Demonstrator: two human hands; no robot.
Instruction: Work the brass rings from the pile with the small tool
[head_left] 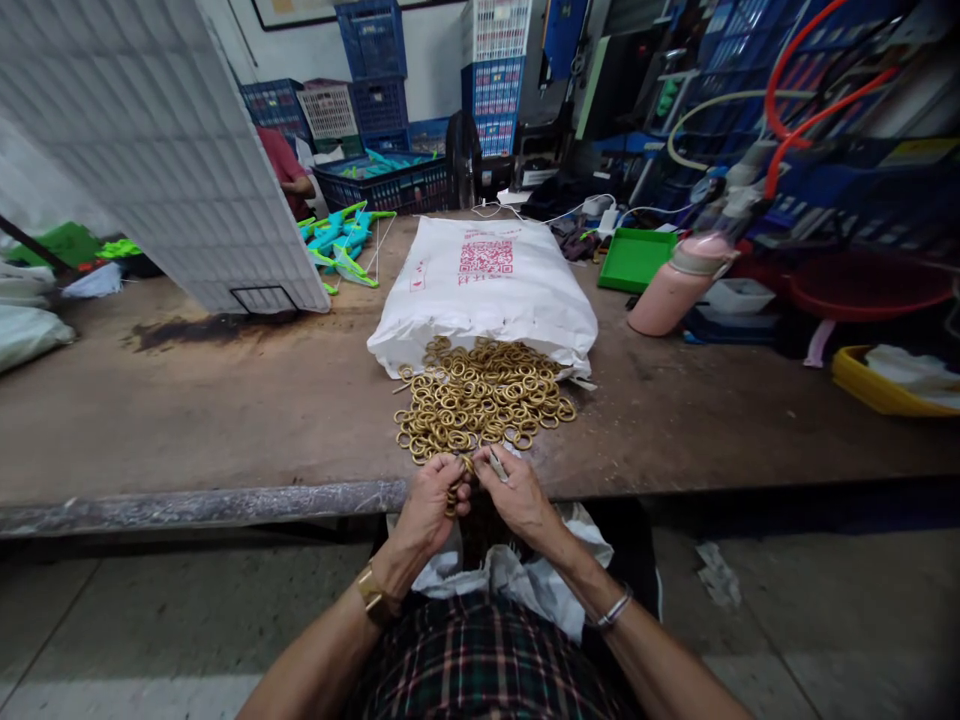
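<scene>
At the front edge of the table, my left hand (pixel 435 500) is closed around several gold-coloured rings (pixel 451 498). My right hand (pixel 521 502) is beside it, with thumb and finger pinched close to a ring at the left fingertips. A small, flat grey metal tool (pixel 498 466) sticks out of the right grip; its exact kind is unclear. Just beyond both hands lies a loose heap of gold-coloured rings (pixel 480 400). They spill from the mouth of a white woven sack (pixel 435 280) with red printing, which lies on its side.
A white ribbed panel (pixel 225 190) stands at the left of the brown table (pixel 262 400). Turquoise-and-green plastic pieces (pixel 345 240) lie behind it. To the right are a pink bottle (pixel 667 290), a green tray (pixel 636 258) and a yellow tray (pixel 862 390). A person's arm (pixel 296 185) shows behind the panel.
</scene>
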